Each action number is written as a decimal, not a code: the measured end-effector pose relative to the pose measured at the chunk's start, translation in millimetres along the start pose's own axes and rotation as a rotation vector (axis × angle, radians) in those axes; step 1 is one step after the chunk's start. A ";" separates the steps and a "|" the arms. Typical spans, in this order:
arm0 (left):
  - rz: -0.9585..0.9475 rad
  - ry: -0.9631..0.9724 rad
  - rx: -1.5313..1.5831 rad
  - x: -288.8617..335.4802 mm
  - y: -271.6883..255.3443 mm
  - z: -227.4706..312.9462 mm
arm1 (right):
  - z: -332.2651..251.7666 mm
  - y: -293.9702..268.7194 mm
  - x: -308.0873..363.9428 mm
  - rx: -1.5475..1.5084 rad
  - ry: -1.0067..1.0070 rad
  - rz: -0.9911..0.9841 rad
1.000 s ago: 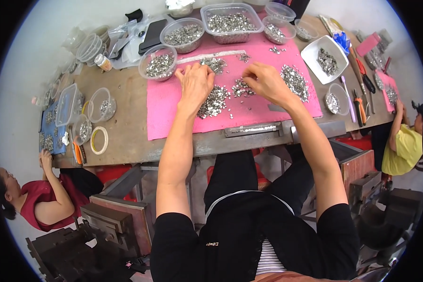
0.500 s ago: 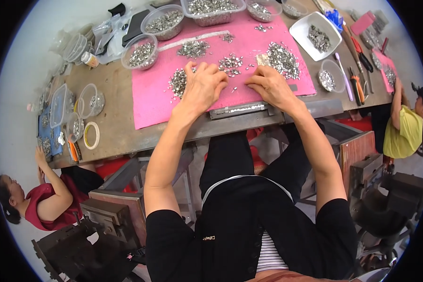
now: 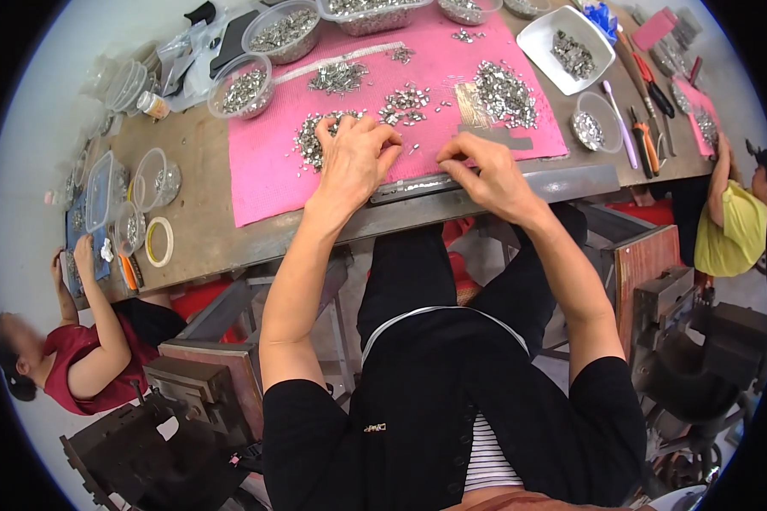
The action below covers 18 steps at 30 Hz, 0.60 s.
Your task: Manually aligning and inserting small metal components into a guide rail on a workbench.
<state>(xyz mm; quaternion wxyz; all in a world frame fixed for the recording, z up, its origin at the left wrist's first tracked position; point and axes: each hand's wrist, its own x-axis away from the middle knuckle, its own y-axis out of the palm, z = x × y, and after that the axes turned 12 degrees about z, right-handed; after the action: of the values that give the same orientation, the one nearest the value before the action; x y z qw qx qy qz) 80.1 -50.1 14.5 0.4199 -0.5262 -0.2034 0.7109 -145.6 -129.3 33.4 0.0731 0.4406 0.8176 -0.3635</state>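
My left hand (image 3: 354, 157) lies palm down on the pink mat (image 3: 260, 183), fingers curled over small silver metal parts beside a loose pile (image 3: 309, 140). My right hand (image 3: 490, 175) rests near the mat's front edge, thumb and forefinger pinched together on a small part that is too tiny to make out. A thin metal strip (image 3: 418, 185) lies on the front edge between both hands. More heaps of the same parts (image 3: 503, 89) are spread further back on the mat.
Clear bowls of parts (image 3: 245, 85) stand behind the mat, with a white tray (image 3: 571, 47), a small bowl (image 3: 592, 128) and pliers (image 3: 648, 136) to the right. A tape roll (image 3: 158, 243) lies left. Seated people work at left (image 3: 77, 358) and right (image 3: 733, 230). Dark machines (image 3: 179, 409) stand below.
Both hands have drawn back from the middle of the mat to its near edge. The view has tipped down, so the table sits higher in the picture.
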 end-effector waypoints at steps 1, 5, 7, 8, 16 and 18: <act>0.013 -0.001 0.010 0.3 0.0 0.5 | -1.9 3.2 4.3 0.000 0.002 -0.002; -0.039 -0.014 0.010 -1.9 -3.2 2.5 | -4.3 14.0 15.6 -0.058 -0.027 0.042; -0.038 0.001 0.003 -2.1 0.6 1.0 | -2.7 17.4 19.0 -0.047 -0.079 0.103; -0.037 0.002 0.003 -2.3 2.7 0.4 | -2.4 18.1 19.5 -0.046 -0.079 0.104; 0.058 0.063 -0.063 0.9 8.8 -1.9 | -2.6 26.1 22.9 0.134 -0.287 0.187; 0.059 0.062 -0.050 2.1 7.1 -0.7 | -4.6 23.7 24.2 0.173 -0.337 0.181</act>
<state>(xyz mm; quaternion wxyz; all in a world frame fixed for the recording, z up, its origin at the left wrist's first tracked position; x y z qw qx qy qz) 77.8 -52.5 7.9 0.3914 -0.5641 -0.1926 0.7011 -140.9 -102.0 13.5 0.2030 0.4501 0.7165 -0.4928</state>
